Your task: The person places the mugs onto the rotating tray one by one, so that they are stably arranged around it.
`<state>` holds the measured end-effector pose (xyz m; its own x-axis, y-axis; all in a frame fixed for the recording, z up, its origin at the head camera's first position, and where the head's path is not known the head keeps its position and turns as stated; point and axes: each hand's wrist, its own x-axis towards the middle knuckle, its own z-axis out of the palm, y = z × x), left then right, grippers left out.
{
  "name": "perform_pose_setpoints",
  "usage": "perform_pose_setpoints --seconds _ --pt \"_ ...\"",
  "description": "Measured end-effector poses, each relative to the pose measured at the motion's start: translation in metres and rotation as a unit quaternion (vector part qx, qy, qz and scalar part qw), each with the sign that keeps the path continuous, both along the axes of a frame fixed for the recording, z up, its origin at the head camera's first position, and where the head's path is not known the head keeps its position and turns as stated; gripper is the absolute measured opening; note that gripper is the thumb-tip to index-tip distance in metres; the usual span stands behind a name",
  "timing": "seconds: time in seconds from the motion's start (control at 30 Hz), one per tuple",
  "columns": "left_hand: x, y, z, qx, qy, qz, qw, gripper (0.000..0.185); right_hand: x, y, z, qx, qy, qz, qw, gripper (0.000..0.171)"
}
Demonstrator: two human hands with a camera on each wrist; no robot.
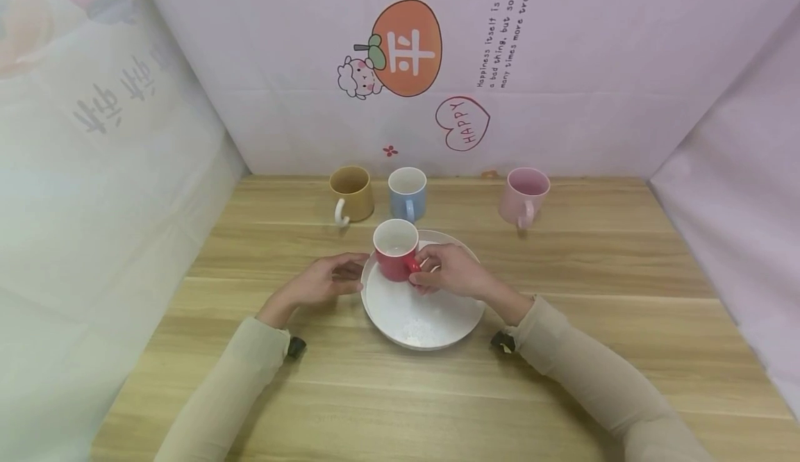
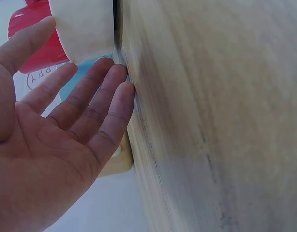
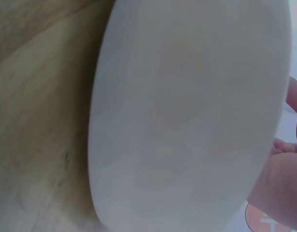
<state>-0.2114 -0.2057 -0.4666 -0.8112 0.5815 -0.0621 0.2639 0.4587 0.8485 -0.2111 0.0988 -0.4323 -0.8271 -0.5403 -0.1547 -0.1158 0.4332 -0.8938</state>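
Note:
A red mug (image 1: 395, 262) with a white inside stands upright at the back left of a round white tray (image 1: 425, 326) with a raised rim. My right hand (image 1: 451, 271) pinches the mug's handle between thumb and fingers, above the tray. My left hand (image 1: 325, 280) is by the tray's left rim, thumb and fingers spread around its outside. In the left wrist view the left hand (image 2: 66, 116) has fairly straight fingers close to the tray wall (image 2: 85, 29). That wall (image 3: 187, 116) hides most of the right hand (image 3: 279, 179) in the right wrist view.
Behind the tray stand a mustard-yellow mug (image 1: 353, 198) with a white handle and a light blue mug (image 1: 400, 203). A pink mug (image 1: 521, 201) is farther right. The wooden table (image 1: 375, 406) is bounded by printed white cloth (image 1: 294, 114) at the back and sides.

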Motion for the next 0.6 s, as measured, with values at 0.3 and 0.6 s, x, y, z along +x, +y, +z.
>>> perform_pose_setpoints --seconds 0.3,0.6 --pt "0.000 0.000 0.001 -0.001 0.002 -0.005 1.0000 0.059 -0.001 0.004 -0.001 0.007 0.043 -0.004 0.999 0.021" --pt "0.001 0.000 0.000 0.004 0.008 -0.008 0.9999 0.059 -0.009 0.018 0.003 0.016 0.113 0.042 0.993 0.021"
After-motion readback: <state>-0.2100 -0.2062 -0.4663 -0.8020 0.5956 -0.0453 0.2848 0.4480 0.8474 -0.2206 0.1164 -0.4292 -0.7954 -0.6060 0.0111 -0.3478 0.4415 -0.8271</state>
